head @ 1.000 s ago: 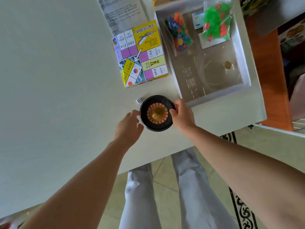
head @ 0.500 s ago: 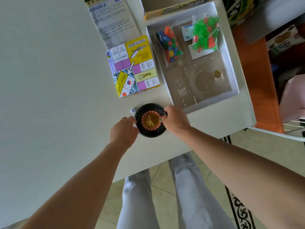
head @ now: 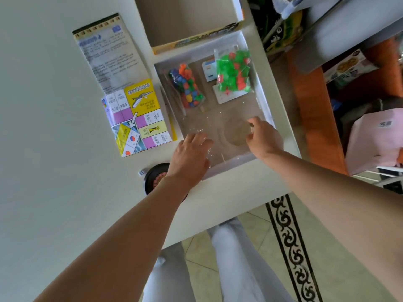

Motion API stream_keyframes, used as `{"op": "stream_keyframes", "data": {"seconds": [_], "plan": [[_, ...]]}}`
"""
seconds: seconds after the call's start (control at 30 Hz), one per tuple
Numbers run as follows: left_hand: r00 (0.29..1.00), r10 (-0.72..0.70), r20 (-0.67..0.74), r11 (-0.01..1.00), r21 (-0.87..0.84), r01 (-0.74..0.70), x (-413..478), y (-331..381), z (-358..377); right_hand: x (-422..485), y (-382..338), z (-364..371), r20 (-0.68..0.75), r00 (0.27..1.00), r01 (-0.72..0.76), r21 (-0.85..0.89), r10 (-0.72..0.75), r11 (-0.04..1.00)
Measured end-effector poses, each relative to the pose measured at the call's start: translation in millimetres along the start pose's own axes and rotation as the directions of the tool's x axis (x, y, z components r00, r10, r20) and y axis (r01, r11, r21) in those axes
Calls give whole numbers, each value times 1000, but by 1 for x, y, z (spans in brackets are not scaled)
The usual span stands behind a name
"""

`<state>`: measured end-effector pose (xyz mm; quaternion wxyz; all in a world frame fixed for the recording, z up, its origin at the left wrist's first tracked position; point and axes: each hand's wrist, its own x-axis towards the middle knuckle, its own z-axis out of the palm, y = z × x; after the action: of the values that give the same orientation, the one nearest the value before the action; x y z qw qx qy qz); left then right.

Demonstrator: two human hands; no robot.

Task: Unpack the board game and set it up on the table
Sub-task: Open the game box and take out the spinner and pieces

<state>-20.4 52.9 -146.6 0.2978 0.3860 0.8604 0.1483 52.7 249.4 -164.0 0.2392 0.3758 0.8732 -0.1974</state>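
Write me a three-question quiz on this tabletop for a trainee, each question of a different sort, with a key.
1. True or false: the roulette wheel lies inside the box tray.
2. How many bags of pieces lie in the box tray? A: one. B: two. C: four.
3. Which hand is nearer the tray's round recess?

Key
1. False: it stands on the table.
2. B: the mixed-colour bag and the mostly green bag.
3. The right hand.
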Motion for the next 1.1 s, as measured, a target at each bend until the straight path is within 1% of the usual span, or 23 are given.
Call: {"op": "stream_keyframes", "data": {"seconds": [0.07, 0.17, 0.27, 0.47, 0.5, 0.63, 0.73, 0.83, 0.9, 1.0, 1.1], "plan": [[999, 16, 43, 996, 89, -19, 16, 10, 7, 9, 14, -2, 9, 999, 39, -118, -39, 992], [996, -42, 83, 983, 180, 26, 32, 21, 18, 22, 23, 0, -4, 992, 120, -238, -125, 964], [993, -87, 79, 974, 217, 68, 36, 27, 23, 32, 23, 3, -32, 982, 165, -323, -185, 932], [995, -84, 54, 968, 240, 69, 36, 29, 24, 37, 19, 7, 48, 973, 224, -424, -225, 878], [995, -84, 56, 968, 241, 68, 36, 29, 23, 36, 18, 8, 43, 970, 235, -421, -239, 876], [993, -90, 82, 971, 231, 69, 37, 28, 22, 31, 19, 14, 29, 969, 245, -259, -246, 934], [992, -86, 95, 972, 224, 63, 37, 27, 21, 30, 21, 21, 43, 968, 249, -268, -247, 931], [992, -79, 100, 973, 224, 55, 38, 25, 21, 29, 22, 26, 21, 945, 325, -180, -327, 928], [992, -76, 104, 973, 226, 51, 37, 24, 22, 29, 21, 31, 35, 929, 370, -108, -368, 923], [991, -80, 110, 975, 213, 55, 37, 22, 24, 30, 19, 40, 71, 930, 366, -112, -360, 924], [991, -64, 121, 979, 199, 39, 37, 20, 23, 32, 15, 41, 54, 941, 339, -101, -335, 935]]}}
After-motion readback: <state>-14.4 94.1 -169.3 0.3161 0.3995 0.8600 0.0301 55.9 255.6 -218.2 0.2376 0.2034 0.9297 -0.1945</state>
